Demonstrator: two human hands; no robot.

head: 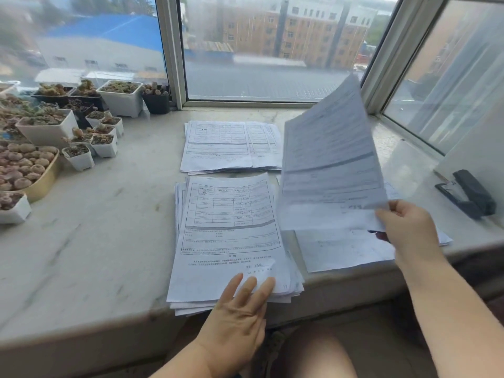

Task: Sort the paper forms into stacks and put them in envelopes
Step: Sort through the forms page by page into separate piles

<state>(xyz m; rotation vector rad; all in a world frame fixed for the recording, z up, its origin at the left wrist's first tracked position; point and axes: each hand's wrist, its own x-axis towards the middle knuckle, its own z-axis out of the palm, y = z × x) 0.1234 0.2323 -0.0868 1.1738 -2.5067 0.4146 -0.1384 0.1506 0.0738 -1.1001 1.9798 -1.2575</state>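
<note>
Right hand [406, 227] is up off the marble windowsill [95, 241], pinching a printed form [330, 159] at its lower right corner, thumb on the near face and fingers tucked behind. The sheet stands nearly upright in the air, tilted a touch, its top edge reaching across the window frame [174, 50]. Under it, a loose spread of forms [346, 249] lies flat at the sill's front edge, partly hidden by the raised sheet and the wrist.

Left hand [240, 309] is down on the near stack [231, 236], fingers straight and together, tips pressing the bottom edge of the top sheet where the pile overhangs the sill a little. No curl there, just a flat hold. That stack is thick and slightly fanned, its table grid facing up.

Behind it, just apart, sits the far stack [229, 145], thinner, spread sideways into two overlapping columns, close to the window.

Over on the right, a black stapler [469, 195] rests against the side wall, well apart from the papers. On the left, a crowd of small white pots of succulents [81, 143] and a tan bowl of rounded plants [30, 170] fills the sill's end. No envelope shows in this view.
</note>
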